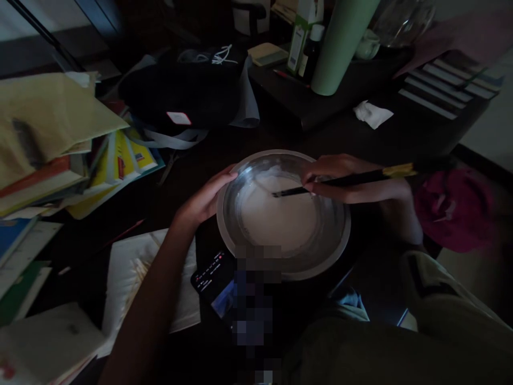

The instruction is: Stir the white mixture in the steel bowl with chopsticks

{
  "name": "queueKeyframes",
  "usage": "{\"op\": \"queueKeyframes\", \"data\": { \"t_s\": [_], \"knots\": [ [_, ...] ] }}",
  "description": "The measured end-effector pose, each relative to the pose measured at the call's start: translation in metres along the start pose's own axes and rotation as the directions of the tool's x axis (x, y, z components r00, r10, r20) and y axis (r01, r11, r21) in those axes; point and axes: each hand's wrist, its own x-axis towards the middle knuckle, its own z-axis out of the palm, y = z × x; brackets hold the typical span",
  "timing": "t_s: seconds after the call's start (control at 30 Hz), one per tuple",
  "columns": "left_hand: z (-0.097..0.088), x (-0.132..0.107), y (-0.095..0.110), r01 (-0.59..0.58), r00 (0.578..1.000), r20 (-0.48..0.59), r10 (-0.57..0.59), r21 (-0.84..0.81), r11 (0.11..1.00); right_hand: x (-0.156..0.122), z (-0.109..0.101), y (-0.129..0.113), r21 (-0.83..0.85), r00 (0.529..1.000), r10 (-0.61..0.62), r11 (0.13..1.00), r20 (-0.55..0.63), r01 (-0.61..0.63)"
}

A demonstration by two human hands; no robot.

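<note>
A round metal bowl (342, 235) stands on the dark table, with a pale, creamy liquid (276, 219) in its bottom. My left hand (208, 198) grips the bowl's left side, thumb on the rim and the other fingers largely hidden behind the wall. Over the right part of the bowl, my right hand (331, 174) is closed around dark chopsticks (360, 178) with a gold band toward their upper end. Their tips point left and reach down to the liquid; how deep they go I cannot tell. Whitish residue coats the bowl's inner wall.
A phone (216, 289) with its screen lit lies near the bowl's front left, partly pixelated. Beside it is a white sheet (184, 305) with thin sticks. Books and papers (52, 117) crowd the left. Behind stand a black bag (188, 91), a green cylinder (340, 48) and a crumpled tissue (372, 114).
</note>
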Motion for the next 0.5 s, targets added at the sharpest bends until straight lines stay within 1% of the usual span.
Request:
{"op": "queueKeyframes", "data": {
  "t_s": [0.03, 0.1, 0.13, 0.17, 0.2, 0.27, 0.33, 0.37, 0.4, 0.43, 0.5],
  "knots": [
    [0.000, 0.000, 0.000, 0.005, 1.000, 0.004, -0.005, 0.002, 1.000, -0.001, -0.003, 0.001, 0.023, 0.997, -0.049, 0.999, 0.056, 0.047],
    [-0.001, 0.000, 0.000, 0.008, 1.000, 0.009, -0.008, 0.017, 1.000, 0.001, -0.004, 0.001, 0.105, 0.967, -0.176, 0.982, 0.184, 0.159],
    [-0.001, 0.000, 0.000, 0.007, 1.000, 0.008, -0.007, 0.031, 0.999, 0.003, -0.001, -0.001, 0.135, 0.949, -0.224, 0.971, 0.221, 0.198],
    [-0.001, 0.000, 0.000, 0.006, 1.000, 0.006, -0.007, 0.047, 0.999, 0.006, 0.003, -0.002, 0.144, 0.942, -0.246, 0.965, 0.229, 0.218],
    [-0.001, 0.000, 0.001, 0.006, 1.000, 0.002, -0.006, 0.061, 0.998, 0.008, 0.007, -0.004, 0.128, 0.949, -0.234, 0.969, 0.213, 0.210],
    [0.000, 0.000, 0.001, 0.007, 1.000, -0.010, -0.006, 0.077, 0.997, 0.010, 0.012, -0.006, 0.050, 0.983, -0.137, 0.990, 0.125, 0.131],
    [0.001, -0.001, 0.002, 0.004, 1.000, -0.029, -0.002, 0.081, 0.997, 0.006, 0.009, -0.004, -0.013, 0.999, -0.038, 0.999, 0.013, 0.038],
    [0.001, -0.002, 0.002, 0.001, 0.999, -0.036, 0.002, 0.080, 0.997, 0.003, 0.004, -0.002, -0.037, 1.000, -0.007, 0.999, -0.017, 0.007],
    [0.002, -0.002, 0.002, 0.002, 0.999, -0.039, 0.001, 0.078, 0.997, -0.001, -0.001, 0.000, -0.052, 1.000, 0.009, 0.999, -0.024, -0.010],
    [0.002, -0.002, 0.003, 0.006, 0.999, -0.043, -0.003, 0.072, 0.997, -0.004, -0.006, 0.002, -0.052, 1.000, 0.003, 0.999, -0.004, -0.003],
    [0.002, -0.002, 0.003, 0.031, 0.997, -0.075, -0.026, 0.061, 0.998, -0.007, -0.012, 0.005, -0.003, 0.992, -0.070, 0.997, 0.107, 0.071]
  ]
}}
